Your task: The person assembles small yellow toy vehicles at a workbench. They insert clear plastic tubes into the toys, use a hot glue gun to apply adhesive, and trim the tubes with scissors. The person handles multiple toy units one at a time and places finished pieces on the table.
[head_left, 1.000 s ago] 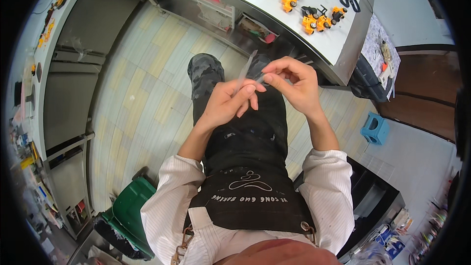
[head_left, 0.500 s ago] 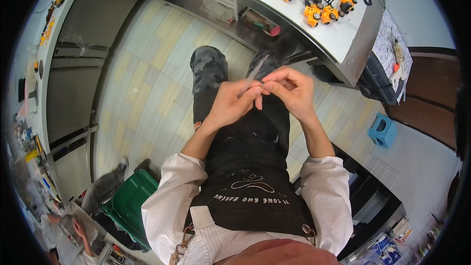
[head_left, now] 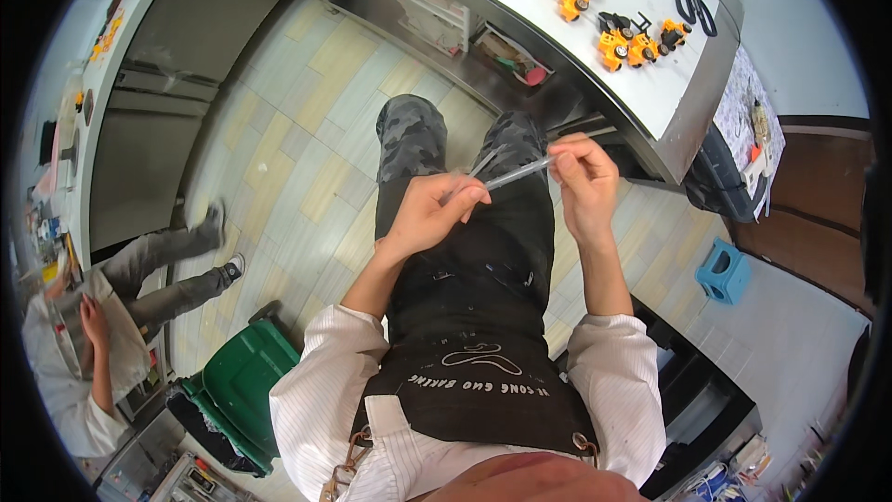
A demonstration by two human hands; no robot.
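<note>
A narrow strip of clear plastic [head_left: 518,172] stretches between my hands, over my dark apron and knees. My left hand [head_left: 432,216] is closed on its lower end, thumb laid along it. A second thin clear piece or free end pokes up beyond the left fingers; I cannot tell whether it is the same strip. My right hand [head_left: 585,188] pinches the upper end between thumb and fingertips. Ahead, on the white worktable [head_left: 641,102], stand several small orange toy construction vehicles [head_left: 641,48], apart from both hands.
Black-handled scissors [head_left: 695,9] lie at the table's right end. A blue stool [head_left: 724,271] stands on the floor to the right. On the left are a green bin [head_left: 243,381], steel cabinets [head_left: 149,130] and another person [head_left: 93,344], legs reaching toward the aisle.
My hands, together before, have moved apart, the right one going right with the strip drawn out between them. The other person at left has come further into view.
</note>
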